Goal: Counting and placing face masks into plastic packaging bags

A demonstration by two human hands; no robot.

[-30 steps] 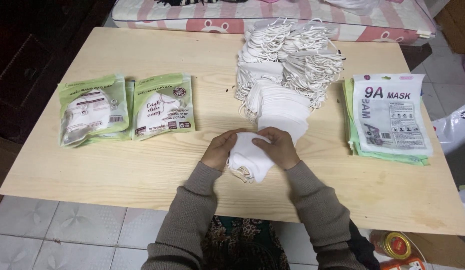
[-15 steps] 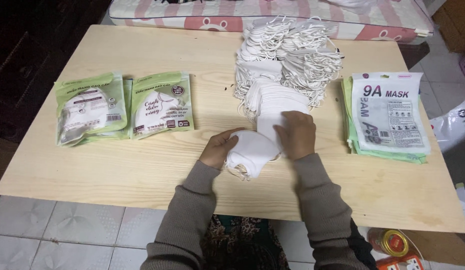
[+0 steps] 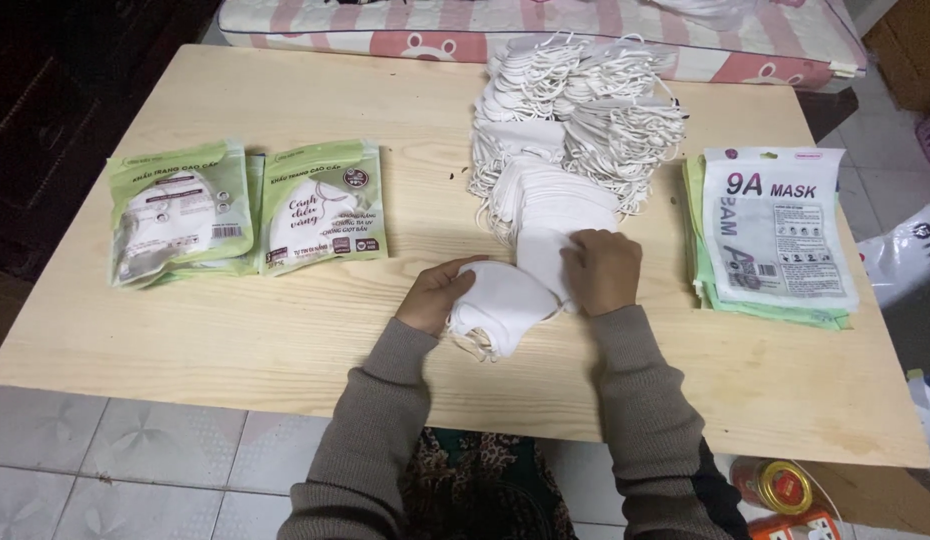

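My left hand (image 3: 433,295) grips a small stack of white face masks (image 3: 503,305) at its left edge, near the front of the wooden table (image 3: 235,330). My right hand (image 3: 603,270) rests with fingers curled on the nearest white mask of the big pile (image 3: 575,140), which spreads toward the table's far edge with its ear loops tangled. Whether the right hand's fingers have pinched that mask I cannot tell.
Two filled green mask packets (image 3: 180,210) (image 3: 323,205) lie on the left of the table. A stack of flat empty packets (image 3: 775,235) lies on the right. A pink striped cushion (image 3: 545,25) borders the far edge. Cans (image 3: 775,485) stand on the tiled floor.
My right hand has left the small stack and reached up to the big pile. My left hand keeps hold of the small stack, which shifted slightly.
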